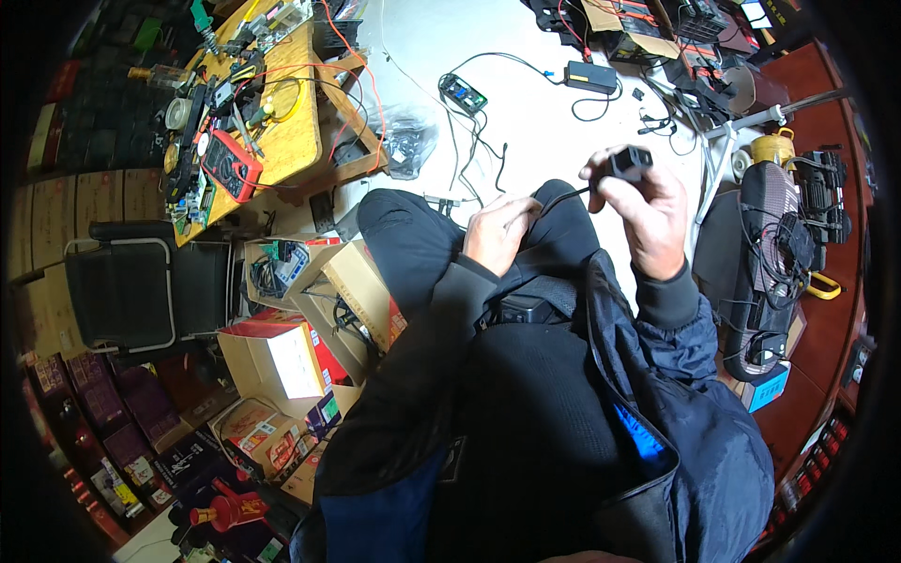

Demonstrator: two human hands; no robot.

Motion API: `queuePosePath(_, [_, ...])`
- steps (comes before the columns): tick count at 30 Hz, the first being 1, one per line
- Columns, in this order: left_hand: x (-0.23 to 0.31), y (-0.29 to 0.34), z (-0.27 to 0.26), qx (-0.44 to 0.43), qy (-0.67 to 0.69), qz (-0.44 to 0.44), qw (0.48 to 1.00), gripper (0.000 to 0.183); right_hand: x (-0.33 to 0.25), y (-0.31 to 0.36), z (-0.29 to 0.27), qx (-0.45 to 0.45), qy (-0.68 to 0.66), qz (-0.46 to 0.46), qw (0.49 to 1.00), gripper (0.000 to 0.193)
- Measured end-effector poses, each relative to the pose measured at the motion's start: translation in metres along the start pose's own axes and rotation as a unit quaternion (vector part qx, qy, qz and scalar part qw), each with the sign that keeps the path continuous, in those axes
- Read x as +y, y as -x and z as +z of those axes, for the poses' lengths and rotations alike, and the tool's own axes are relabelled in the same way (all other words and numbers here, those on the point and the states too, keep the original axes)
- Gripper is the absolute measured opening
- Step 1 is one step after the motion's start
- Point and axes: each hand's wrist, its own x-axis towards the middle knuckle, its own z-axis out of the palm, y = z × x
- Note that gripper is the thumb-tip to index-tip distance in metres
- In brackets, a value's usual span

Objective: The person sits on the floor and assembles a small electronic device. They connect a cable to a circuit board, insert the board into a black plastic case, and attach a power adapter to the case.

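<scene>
Raised above my right knee, my right hand point(648, 206) pinches a small black plug-like block point(631, 164) between thumb and fingers. A black cable point(566, 196) runs from it toward my left hand point(499, 233). Over my lap, the left hand's fingers are closed together on that cable; their tips are partly hidden. Beyond my knees, on the white floor, lies a small device with an exposed circuit board point(463, 95). A black power adapter point(590, 77) rests farther right, with leads trailing from it.
At left stands a yellow wooden table point(298, 117) with a red multimeter point(231, 165), tools and wires. Open cardboard boxes point(349, 291) crowd my left side, near a black chair point(122, 291). A self-balancing scooter point(770, 272) stands at right. Loose cables cross the floor ahead.
</scene>
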Motion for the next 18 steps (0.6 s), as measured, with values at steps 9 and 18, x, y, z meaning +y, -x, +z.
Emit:
queuePosePath(9, [-0.051, -0.042, 0.01, 0.02, -0.095, 0.022, 0.995, 0.02, -0.022, 0.037, 0.0, -0.041, 0.023, -0.015, 0.999, 0.03])
queuePosePath(18, [-0.082, -0.06, 0.03, 0.02, -0.104, 0.036, 0.994, 0.019, -0.027, 0.045, -0.015, -0.027, -0.036, 0.02, 0.999, 0.031])
